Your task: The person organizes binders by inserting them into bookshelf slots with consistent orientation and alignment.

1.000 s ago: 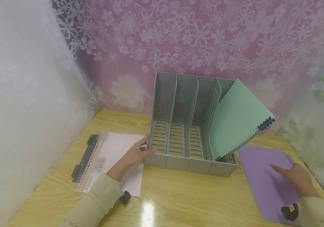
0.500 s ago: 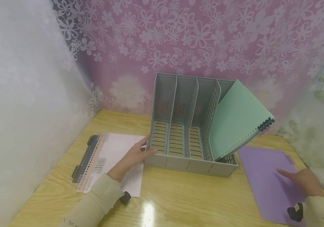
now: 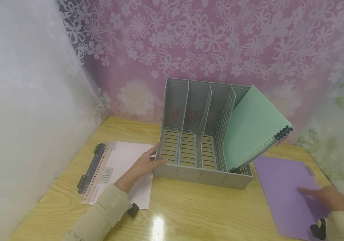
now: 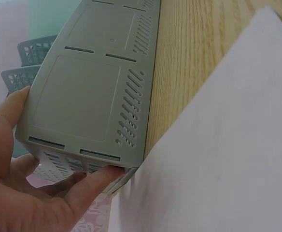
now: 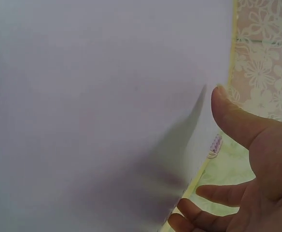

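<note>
A grey desktop file organizer [image 3: 203, 175] with upright dividers stands mid-table. My left hand [image 3: 143, 164] grips its front left corner, thumb over the front rim; the left wrist view shows the fingers against the organizer's side [image 4: 76, 96]. A green spiral notebook [image 3: 254, 129] leans tilted in the rightmost slot, its bound corner sticking out. At the right lies a purple notebook [image 3: 286, 194]. Over its right edge hovers my right hand [image 3: 329, 197], thumb stretched above the cover. Seen from the right wrist, the hand [image 5: 257, 174] has its fingers spread close to the notebook's edge.
Left of the organizer, a white-pink notebook [image 3: 129, 154] overlaps a peach one and a dark grey spiral notebook [image 3: 92, 169], partly under my left forearm. Flowered cloth [image 3: 190, 43] walls in the wooden table [image 3: 196, 211] at the back and sides.
My right hand has slid right and toward me, toward the purple notebook's right edge. The left hand and the organizer have stayed in place.
</note>
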The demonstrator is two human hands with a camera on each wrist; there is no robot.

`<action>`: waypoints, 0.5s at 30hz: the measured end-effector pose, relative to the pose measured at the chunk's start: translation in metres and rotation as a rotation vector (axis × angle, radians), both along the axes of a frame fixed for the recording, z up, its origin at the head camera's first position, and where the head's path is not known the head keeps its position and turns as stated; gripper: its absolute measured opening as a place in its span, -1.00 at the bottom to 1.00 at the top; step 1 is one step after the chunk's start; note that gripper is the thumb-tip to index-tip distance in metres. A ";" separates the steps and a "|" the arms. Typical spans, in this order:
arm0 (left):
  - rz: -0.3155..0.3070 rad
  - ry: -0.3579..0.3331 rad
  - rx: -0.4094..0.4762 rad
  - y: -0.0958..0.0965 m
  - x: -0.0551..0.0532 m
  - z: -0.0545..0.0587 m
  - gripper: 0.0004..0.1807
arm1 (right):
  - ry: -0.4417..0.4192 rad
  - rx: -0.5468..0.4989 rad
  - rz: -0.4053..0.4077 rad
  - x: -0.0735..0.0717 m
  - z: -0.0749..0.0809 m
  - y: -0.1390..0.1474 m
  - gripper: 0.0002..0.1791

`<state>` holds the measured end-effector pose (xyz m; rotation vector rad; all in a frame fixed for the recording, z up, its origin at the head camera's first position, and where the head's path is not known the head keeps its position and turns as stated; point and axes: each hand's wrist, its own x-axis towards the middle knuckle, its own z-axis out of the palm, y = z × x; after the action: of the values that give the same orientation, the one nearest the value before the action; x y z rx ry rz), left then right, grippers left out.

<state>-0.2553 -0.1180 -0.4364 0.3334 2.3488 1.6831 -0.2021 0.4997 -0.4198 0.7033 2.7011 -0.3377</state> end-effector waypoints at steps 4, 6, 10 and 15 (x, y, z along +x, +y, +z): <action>0.007 -0.004 -0.002 0.001 0.000 0.001 -0.06 | -0.016 0.048 -0.018 0.002 -0.001 -0.004 0.22; 0.011 -0.010 -0.009 0.001 0.001 0.001 -0.05 | -0.022 0.055 -0.019 0.002 -0.001 -0.005 0.20; 0.011 -0.023 0.001 0.001 0.002 0.003 -0.05 | -0.035 0.065 0.001 0.001 0.001 -0.007 0.21; 0.008 -0.029 0.018 0.001 0.001 0.004 -0.06 | -0.059 0.052 -0.029 -0.002 0.004 -0.008 0.30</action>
<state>-0.2541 -0.1166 -0.4320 0.3016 2.3188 1.7016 -0.2042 0.4915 -0.4160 0.7564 2.6542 -0.2502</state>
